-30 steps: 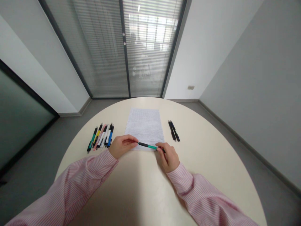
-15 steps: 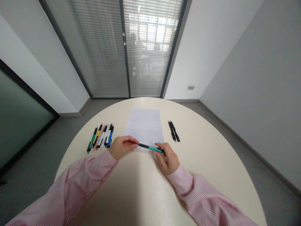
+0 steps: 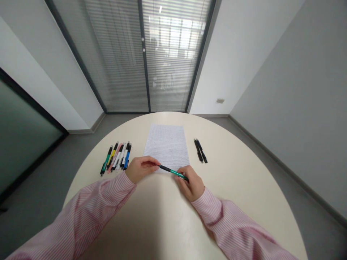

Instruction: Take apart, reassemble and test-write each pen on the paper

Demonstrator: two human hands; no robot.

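A green pen (image 3: pixel 174 172) with a black grip is held between my two hands, above the near edge of a sheet of paper (image 3: pixel 167 142) covered in fine rows of marks. My left hand (image 3: pixel 141 168) pinches the pen's tip end with thumb and fingers. On the other side, my right hand (image 3: pixel 191 183) is closed round the green clip end, its fingers partly covering it. The pen slants slightly downward from left to right.
Several pens (image 3: pixel 116 158), green, yellow, pink, white and blue, lie side by side at the left. Two black pens (image 3: pixel 200 151) lie right of the paper. Everything rests on a round cream table (image 3: pixel 238 187). A glass partition with blinds (image 3: pixel 124 72) stands behind.
My right hand has shifted slightly left along the pen and its fingers have closed round it. The pen's right end has tilted a little lower; my left hand stays put.
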